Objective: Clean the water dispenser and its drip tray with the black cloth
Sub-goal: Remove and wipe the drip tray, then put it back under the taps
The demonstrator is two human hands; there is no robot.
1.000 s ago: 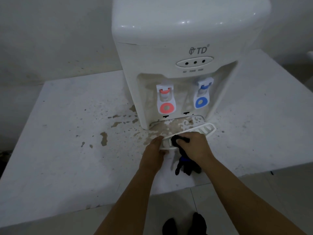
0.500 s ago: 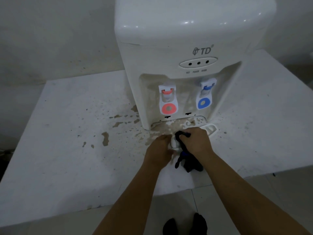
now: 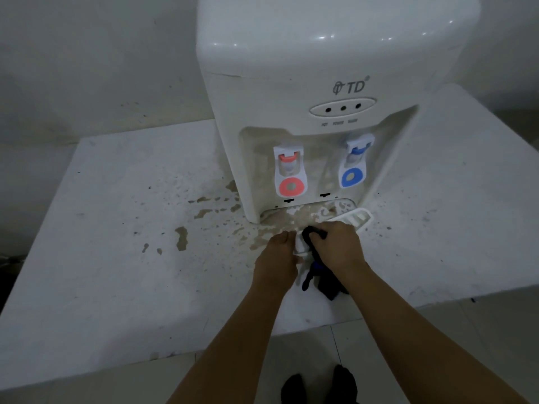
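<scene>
left hand (image 3: 277, 252): fingers curled on near end of drip tray (image 3: 354, 219) | right hand (image 3: 338, 243): fingers closed around black cloth (image 3: 313, 233), pressing it on tray | tray on desk (image 3: 116, 258) before water dispenser (image 3: 320, 83) | since earlier: cloth slid left, more of far end uncovered

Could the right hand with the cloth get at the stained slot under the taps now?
Probably yes: the right hand grips the black cloth just in front of the slot, and the drip tray is pulled out.
</scene>
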